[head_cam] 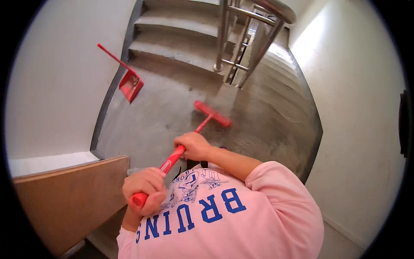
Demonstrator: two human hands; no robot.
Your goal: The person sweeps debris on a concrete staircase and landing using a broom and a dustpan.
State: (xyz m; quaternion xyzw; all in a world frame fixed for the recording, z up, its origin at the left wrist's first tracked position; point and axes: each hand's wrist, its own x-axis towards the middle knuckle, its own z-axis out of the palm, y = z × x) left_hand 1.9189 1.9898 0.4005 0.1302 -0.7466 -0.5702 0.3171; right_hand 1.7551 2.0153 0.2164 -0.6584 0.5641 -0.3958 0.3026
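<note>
A red push broom (171, 158) slants across the view, its wide red head resting low over the concrete landing floor. My left hand (144, 191) grips the handle close to its top end, in front of my pink shirt. Farther down the same handle, my right hand (193, 145) is closed around it. A red long-handled dustpan (131, 86) stands on the floor near the left wall, with some debris in its pan. Whether the broom head touches the floor is hard to tell, as it is slightly blurred.
Concrete steps (174, 42) rise beyond the landing at the top. A metal stair railing (249, 35) stands beside them, with more steps (284, 74) to its right. A wooden panel (74, 200) is at lower left. White walls (349, 106) bound both sides.
</note>
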